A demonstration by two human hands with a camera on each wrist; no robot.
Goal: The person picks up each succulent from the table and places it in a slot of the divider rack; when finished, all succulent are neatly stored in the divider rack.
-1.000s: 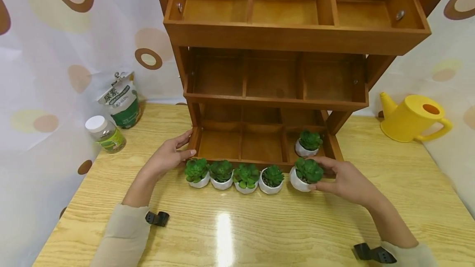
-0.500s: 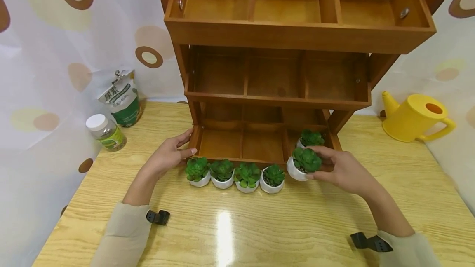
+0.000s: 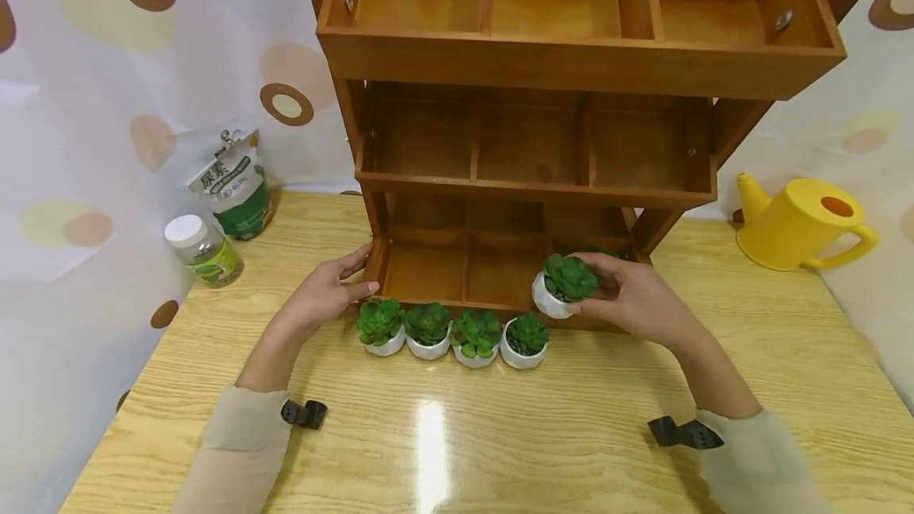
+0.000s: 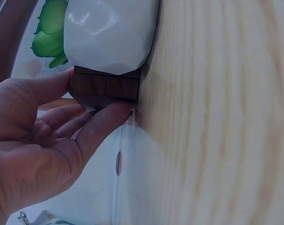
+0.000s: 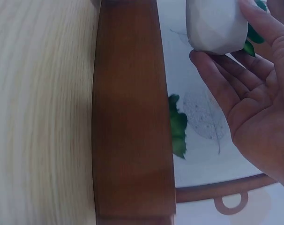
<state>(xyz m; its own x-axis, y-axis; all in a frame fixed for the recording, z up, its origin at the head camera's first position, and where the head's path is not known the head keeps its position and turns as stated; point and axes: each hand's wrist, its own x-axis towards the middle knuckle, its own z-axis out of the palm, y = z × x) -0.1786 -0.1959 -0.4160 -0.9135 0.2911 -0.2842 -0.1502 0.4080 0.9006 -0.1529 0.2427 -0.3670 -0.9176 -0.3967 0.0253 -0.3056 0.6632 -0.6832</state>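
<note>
My right hand pinches the white faceted pot of a potted succulent between thumb and fingers. In the right wrist view this pot is raised above the front board of the wooden shelf's bottom tier. Behind that board green leaves show; in the head view my right hand mostly hides this other succulent. With thumb and fingers on either side, my left hand grips the left front corner of the wooden shelf. Several potted succulents stand in a row before the bottom tier.
The shelf rises in three tiers, each split into three compartments; its top tier juts out above the hands. A lidded jar and a green-white bag stand left. At the right is a yellow watering can.
My right hand has lifted the potted succulent from near the table and carried it up and left to the bottom tier's middle divider side. My left hand stays on the shelf corner.
</note>
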